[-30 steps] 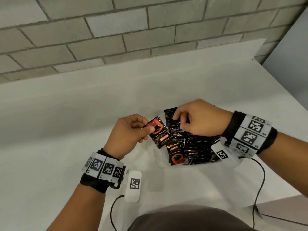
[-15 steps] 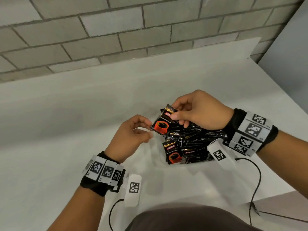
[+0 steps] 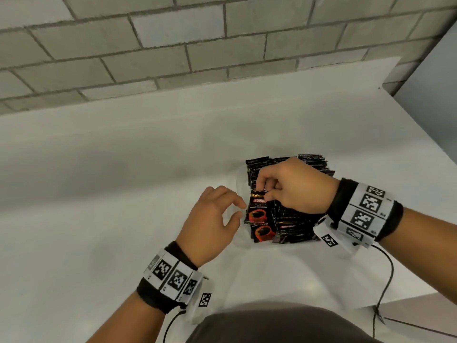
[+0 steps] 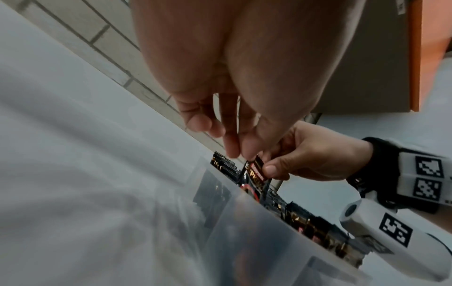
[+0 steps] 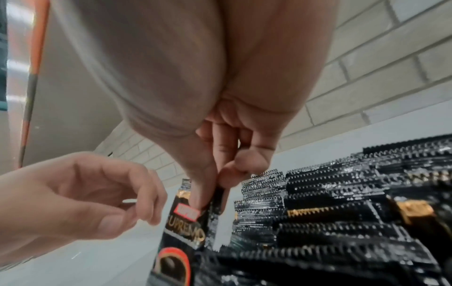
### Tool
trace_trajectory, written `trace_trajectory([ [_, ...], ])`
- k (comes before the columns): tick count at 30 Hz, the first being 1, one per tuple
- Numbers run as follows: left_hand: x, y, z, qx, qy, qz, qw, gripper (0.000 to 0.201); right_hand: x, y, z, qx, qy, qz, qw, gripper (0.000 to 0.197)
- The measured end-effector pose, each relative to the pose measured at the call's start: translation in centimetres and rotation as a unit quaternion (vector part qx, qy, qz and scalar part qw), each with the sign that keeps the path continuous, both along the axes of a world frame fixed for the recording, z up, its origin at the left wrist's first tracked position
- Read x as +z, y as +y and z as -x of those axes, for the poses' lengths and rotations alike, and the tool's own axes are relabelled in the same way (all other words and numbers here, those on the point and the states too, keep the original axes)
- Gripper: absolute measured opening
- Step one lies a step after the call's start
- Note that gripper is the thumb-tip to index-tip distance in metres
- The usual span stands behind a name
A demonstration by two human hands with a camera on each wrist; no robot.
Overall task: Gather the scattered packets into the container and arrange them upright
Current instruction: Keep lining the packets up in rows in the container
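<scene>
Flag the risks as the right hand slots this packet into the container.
1. The right hand pinches only the top edge of the packet, so the packet may buckle or tilt against the packed rows of packets.
2. The left hand hovers beside it, holding nothing; the front packets could lean outward unsupported.
3. The clear container has a hard-to-see rim; the packet might catch on it.

Soft even light, faint shadows, blurred and warped wrist views.
</scene>
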State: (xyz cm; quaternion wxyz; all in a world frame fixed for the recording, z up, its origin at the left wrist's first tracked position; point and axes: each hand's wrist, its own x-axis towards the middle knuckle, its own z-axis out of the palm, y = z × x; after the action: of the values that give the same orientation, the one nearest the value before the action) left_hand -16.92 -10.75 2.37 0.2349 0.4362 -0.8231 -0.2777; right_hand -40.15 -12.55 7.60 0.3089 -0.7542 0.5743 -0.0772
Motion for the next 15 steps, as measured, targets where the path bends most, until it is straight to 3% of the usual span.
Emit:
trace_trajectory([
  [2, 0.1, -0.2, 0.2, -0.006, -0.010, -0.014, 1.000, 0.014, 0.0, 0.0, 0.1, 0.004, 0.003, 0.004, 1.000, 0.014],
  [5, 0.1, -0.2, 0.8, -0.039, -0.077, -0.039, 0.995, 0.016, -0.6, 0.4, -0.5, 0.055, 0.072, -0.014, 0.996, 0.013],
  [8, 0.3, 0.0, 1.7, -0.059, -0.137, -0.057, 0.987, 0.020, -0.8, 0.5, -0.6, 0.080, 0.101, -0.053, 0.990, 0.023],
  [12, 0.8, 0.3, 2.9, -0.043, -0.148, -0.072, 0.985, 0.030, 0.9, 0.2, 1.2, 0.022, 0.061, -0.038, 0.997, 0.020],
  [15, 0.7, -0.2, 3.4, -0.031, -0.145, -0.072, 0.986, 0.049, 3.2, 0.9, 3.9, -0.027, 0.034, 0.001, 0.999, 0.015],
])
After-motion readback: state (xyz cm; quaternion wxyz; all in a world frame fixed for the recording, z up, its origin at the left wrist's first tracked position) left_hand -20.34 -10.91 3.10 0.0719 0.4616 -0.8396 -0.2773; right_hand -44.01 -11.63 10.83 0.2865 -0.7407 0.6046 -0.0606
